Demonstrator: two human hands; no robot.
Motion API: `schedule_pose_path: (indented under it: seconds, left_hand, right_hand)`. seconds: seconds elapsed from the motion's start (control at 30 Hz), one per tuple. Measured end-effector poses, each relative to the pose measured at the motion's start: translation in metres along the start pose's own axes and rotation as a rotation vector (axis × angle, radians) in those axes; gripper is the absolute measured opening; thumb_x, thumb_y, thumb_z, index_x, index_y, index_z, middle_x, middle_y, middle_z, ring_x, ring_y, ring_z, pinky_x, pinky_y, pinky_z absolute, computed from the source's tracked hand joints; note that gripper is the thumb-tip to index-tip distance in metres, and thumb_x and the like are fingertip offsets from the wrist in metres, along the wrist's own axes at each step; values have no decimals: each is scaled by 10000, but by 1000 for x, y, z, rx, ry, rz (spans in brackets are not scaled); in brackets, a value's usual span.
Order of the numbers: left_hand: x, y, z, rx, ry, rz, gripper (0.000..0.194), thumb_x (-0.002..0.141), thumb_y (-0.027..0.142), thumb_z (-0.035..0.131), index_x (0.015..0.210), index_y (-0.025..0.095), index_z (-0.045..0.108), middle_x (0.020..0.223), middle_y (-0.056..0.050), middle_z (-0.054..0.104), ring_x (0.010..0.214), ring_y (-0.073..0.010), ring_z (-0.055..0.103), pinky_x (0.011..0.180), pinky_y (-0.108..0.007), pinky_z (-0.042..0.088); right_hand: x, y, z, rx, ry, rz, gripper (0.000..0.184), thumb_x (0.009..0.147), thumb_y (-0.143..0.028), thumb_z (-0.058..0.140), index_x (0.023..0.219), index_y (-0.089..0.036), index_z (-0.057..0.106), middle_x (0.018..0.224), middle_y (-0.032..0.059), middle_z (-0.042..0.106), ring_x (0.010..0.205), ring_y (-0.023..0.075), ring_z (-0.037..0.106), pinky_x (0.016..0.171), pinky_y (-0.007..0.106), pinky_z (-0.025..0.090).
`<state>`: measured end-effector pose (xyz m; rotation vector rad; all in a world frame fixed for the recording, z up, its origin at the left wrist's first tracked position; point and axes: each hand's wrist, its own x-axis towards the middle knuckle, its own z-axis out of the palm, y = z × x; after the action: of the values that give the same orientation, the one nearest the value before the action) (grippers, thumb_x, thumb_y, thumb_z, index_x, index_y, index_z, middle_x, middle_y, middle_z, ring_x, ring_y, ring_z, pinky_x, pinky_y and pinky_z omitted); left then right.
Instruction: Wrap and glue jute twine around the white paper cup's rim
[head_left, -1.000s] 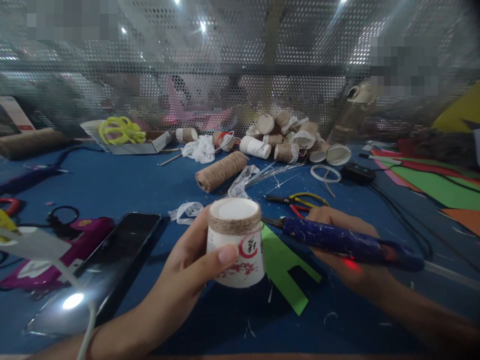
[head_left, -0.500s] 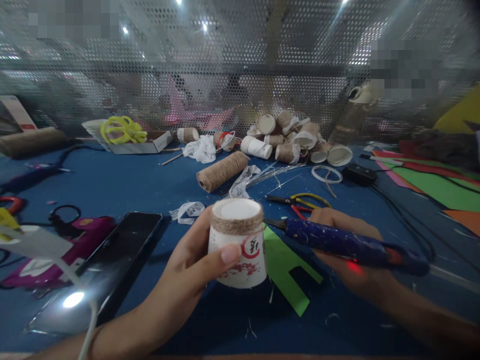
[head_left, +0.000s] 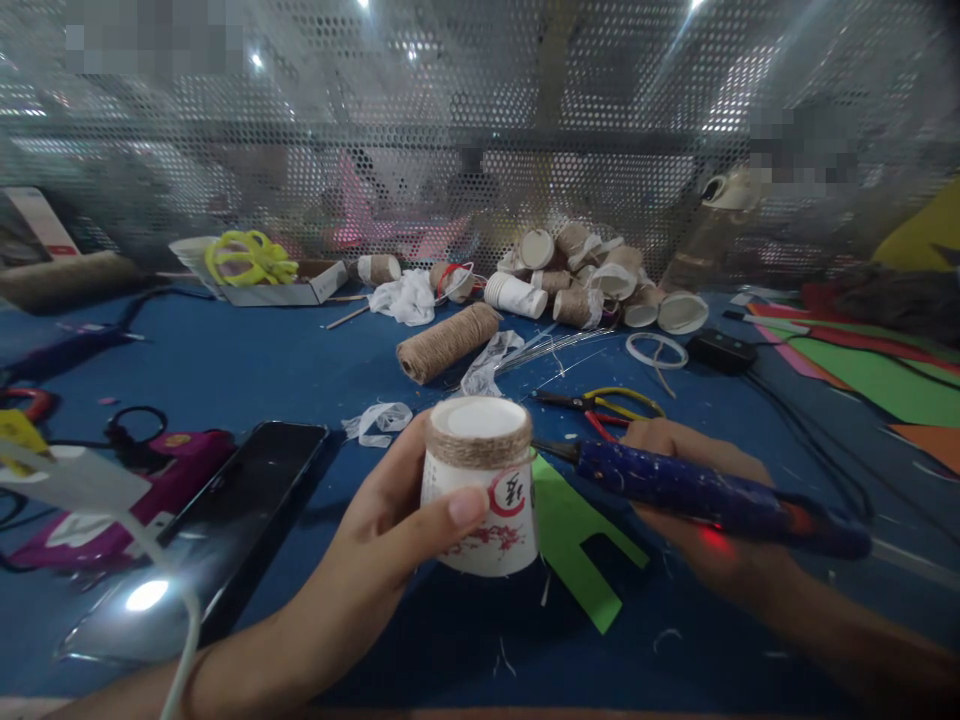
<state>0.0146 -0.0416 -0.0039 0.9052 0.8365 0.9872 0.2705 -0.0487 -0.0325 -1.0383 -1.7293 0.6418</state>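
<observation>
My left hand [head_left: 390,540] is closed around an upside-down paper cup [head_left: 487,520], its thumb across the printed front. Jute twine [head_left: 480,450] is wound in a band round the cup's upper end, just below the white base. In my right hand [head_left: 697,490] lies a blue glue gun [head_left: 667,485] with a red light glowing on its underside. The gun's dark nozzle points left and is right beside the twine band; whether it touches cannot be made out. A green paper piece [head_left: 581,545] with a notch lies on the table behind and right of the cup.
A phone [head_left: 225,530] and a purple power strip [head_left: 180,470] lie at left, with a white cable in front. Behind are a twine roll [head_left: 450,343], scissors [head_left: 622,403] and a heap of twine-wrapped cups [head_left: 592,275]. A perforated metal screen [head_left: 465,100] stands at the back.
The view has shifted very slightly, so everything sits a little further right. Both hands keep their holds, the cup and glue gun staying in nearly the same position to each other.
</observation>
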Motion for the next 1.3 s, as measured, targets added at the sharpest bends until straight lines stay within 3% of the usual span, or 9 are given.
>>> schedule_pose_path:
  seconds: [0.23, 0.47, 0.57, 0.87, 1.1, 1.3]
  left_hand:
    - [3, -3, -1, 0, -37, 56, 325, 761, 377, 914, 1076, 353, 836, 1079, 5, 848, 1046, -248, 727, 779, -241, 548]
    - [4, -3, -1, 32, 2, 58, 354, 762, 373, 913, 1094, 294, 820, 1075, -31, 842, 1038, -279, 726, 776, -269, 550]
    - [5, -3, -2, 45, -37, 70, 334, 783, 373, 905, 1100, 309, 819, 1093, -23, 841, 1041, -267, 725, 747, -250, 543]
    - [3, -4, 5, 38, 55, 74, 281, 749, 351, 936, 1010, 335, 833, 998, 24, 840, 964, -197, 695, 787, -225, 540]
    - [3, -4, 4, 83, 65, 93, 314, 747, 364, 935, 1034, 315, 816, 1006, -5, 828, 989, -234, 705, 797, -256, 532]
    - [4, -3, 0, 52, 26, 57, 304, 755, 361, 933, 1037, 338, 823, 1001, 16, 823, 956, -204, 695, 799, -240, 549]
  right_hand:
    - [0, -4, 1, -2, -10, 11, 338, 834, -256, 757, 670, -260, 462, 617, -32, 512, 533, 173, 460, 505, 340, 350]
    - [-1, -4, 2, 1, -5, -39, 327, 840, -211, 732, 670, -252, 456, 600, -50, 482, 513, 147, 435, 497, 319, 321]
    - [-1, -2, 2, -5, -17, -51, 322, 827, -218, 745, 679, -246, 461, 614, -55, 490, 523, 139, 450, 499, 307, 331]
    - [-5, -2, 4, 27, 0, -27, 349, 825, -186, 768, 679, -246, 456, 623, -52, 482, 534, 142, 445, 509, 315, 317]
    - [-3, -2, 4, -44, 8, -46, 348, 813, -211, 771, 672, -244, 454, 611, -55, 492, 529, 136, 463, 504, 304, 343]
    - [-2, -5, 4, -55, 19, -56, 361, 833, -221, 755, 668, -243, 435, 605, -59, 478, 511, 130, 450, 492, 294, 338]
